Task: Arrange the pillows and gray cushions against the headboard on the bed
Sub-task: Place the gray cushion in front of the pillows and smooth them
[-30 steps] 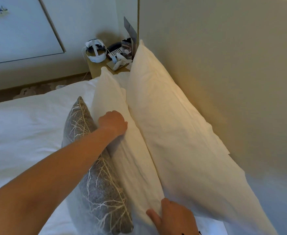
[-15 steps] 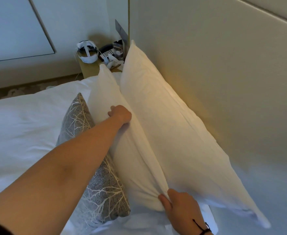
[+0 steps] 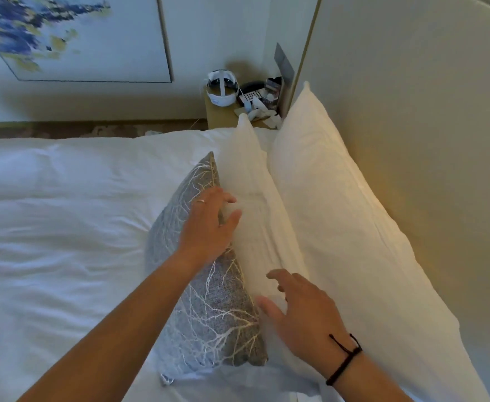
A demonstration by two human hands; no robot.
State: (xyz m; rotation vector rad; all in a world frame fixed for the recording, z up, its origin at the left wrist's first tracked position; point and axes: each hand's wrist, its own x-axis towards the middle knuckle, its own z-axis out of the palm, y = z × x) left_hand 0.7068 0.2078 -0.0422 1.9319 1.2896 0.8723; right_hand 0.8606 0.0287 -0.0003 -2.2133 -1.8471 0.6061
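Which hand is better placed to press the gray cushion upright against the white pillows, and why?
Probably the left hand: it hovers open at the gray cushion top edge. The right hand is over the front pillow.

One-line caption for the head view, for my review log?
Both open hands, left hand and right hand, hover at a gray branch-patterned cushion fronting two white pillows leaning toward the headboard.

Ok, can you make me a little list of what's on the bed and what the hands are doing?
back pillow: white, leaning on the headboard
front pillow: white, leaning on the back pillow
gray cushion: branch pattern, standing in front of the front pillow
left hand: open, at the cushion's top edge
right hand: open, fingers spread, over the front pillow's near end
nightstand: past the bed, cluttered
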